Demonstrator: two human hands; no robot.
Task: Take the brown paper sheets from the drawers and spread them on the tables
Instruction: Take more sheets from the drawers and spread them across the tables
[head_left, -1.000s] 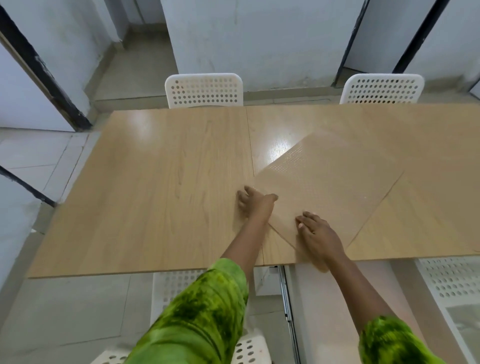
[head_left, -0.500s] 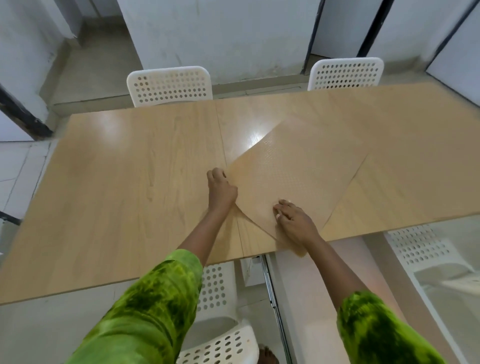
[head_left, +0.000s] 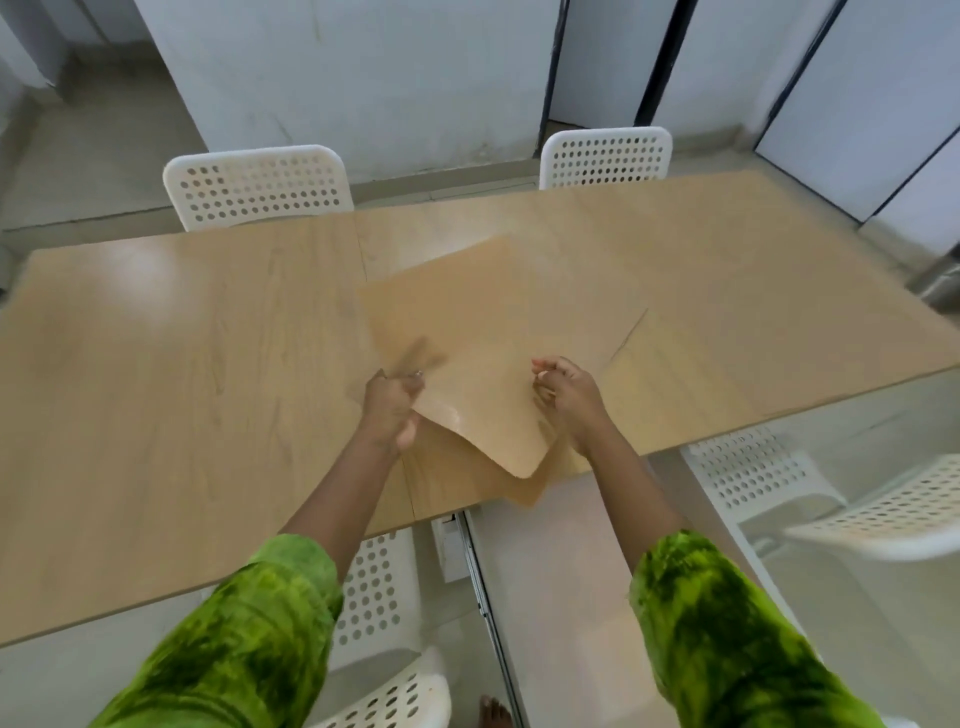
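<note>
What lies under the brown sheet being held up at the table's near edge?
A second brown sheet, its corner poking past the table edge. How far it extends beneath the lifted sheet is hidden.

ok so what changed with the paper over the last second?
Both hands went from pressing flat on the paper to lifting it: the left hand now grips the top brown paper sheet at its left edge, the right hand seems to pinch its right edge, and its near corner curls up off the table. The sheet underneath stays flat on it.
</note>
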